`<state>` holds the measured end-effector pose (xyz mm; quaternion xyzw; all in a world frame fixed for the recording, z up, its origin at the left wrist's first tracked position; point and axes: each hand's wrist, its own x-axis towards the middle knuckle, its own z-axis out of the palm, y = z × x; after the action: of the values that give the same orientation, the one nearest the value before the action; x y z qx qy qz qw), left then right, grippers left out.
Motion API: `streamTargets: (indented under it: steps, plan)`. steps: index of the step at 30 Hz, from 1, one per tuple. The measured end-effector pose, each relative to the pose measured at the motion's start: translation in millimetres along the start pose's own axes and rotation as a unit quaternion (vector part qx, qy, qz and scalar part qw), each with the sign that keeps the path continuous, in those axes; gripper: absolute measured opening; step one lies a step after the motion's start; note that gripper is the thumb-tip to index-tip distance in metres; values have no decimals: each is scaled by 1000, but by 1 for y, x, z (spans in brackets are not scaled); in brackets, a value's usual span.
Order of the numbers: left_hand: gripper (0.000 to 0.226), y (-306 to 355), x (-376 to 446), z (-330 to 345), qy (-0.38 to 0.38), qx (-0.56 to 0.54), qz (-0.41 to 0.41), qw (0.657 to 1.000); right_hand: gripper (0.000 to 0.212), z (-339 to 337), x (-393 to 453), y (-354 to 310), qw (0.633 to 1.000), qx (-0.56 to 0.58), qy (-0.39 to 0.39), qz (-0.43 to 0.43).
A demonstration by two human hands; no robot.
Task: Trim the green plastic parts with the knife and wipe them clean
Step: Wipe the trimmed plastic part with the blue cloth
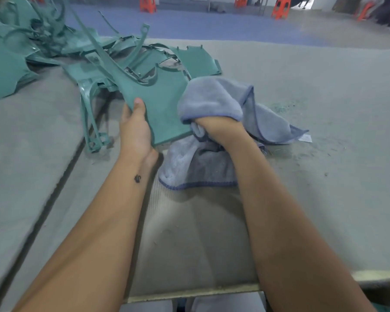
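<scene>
Item: green plastic panel [160, 102], flat with a long thin arm running up and away from me. Held at its near left edge by my left hand [135, 129], thumb pressed on the top face, fingers curled underneath out of view. Its near corner hangs just above the grey work table [324, 176].

Item: blue-grey microfibre cloth [214, 102]. My right hand [221, 129] is fisted round a bunch of it; the rest drapes over the panel's right edge and trails onto the table.

Item: pile of untreated green parts [32, 48], far left, tangled together, touching the held panel's far end.

Item: green shavings [286, 106] scattered on the table just right of the cloth.

Knife: not in view.

Risks, as I judge them: the trailing cloth could drag shavings back onto the wiped face; the thin arm may snag in the pile and flex or snap; a one-edge grip could let the panel twist under wiping pressure.
</scene>
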<state>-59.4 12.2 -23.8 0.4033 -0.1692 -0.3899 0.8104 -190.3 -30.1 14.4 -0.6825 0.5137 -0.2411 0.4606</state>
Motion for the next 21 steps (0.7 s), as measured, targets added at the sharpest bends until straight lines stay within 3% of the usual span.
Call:
streamTargets:
  steps: [3, 5, 7, 9, 10, 11, 12, 13, 14, 15, 18, 21]
  plan:
    - [19, 0, -1, -1, -25, 20, 5, 999, 23, 0, -1, 8, 989, -149, -4, -15]
    - [20, -1, -3, 0, -53, 36, 1, 998, 38, -4, 3, 10, 956, -277, 93, -28]
    - [20, -3, -6, 2, -83, 44, 1, 996, 30, -6, 9, 12, 951, -260, 151, -79]
    - [20, -3, -8, 3, -98, 47, 7, 994, 6, -11, 11, 12, 986, -46, 144, -74]
    - [20, -2, -8, 3, -94, 42, 4, 995, 20, -12, 7, 10, 975, 142, 161, -54]
    - [19, -2, -6, 2, -80, 36, 0, 996, 28, -15, 1, 9, 930, 302, 209, -38]
    - [19, 0, -5, 1, -59, 29, -5, 998, 34, -21, -2, 12, 855, 458, 245, -15]
    - [18, 1, -3, -1, -33, 29, -7, 999, 39, -28, -5, 15, 802, 531, 274, -19]
    - [18, 2, 0, -4, -6, 34, -4, 999, 45, -34, -7, 17, 775, 559, 293, -39]
    - [18, 3, 3, -6, 11, 33, 3, 999, 50, -40, -4, 20, 772, 548, 316, -60]
    - [20, 4, 3, -6, 11, 34, -13, 999, 44, -38, -13, 17, 847, 339, 382, -145]
    - [24, 2, -4, 1, -41, 45, -57, 997, 45, -23, -9, 17, 935, 67, 289, -192]
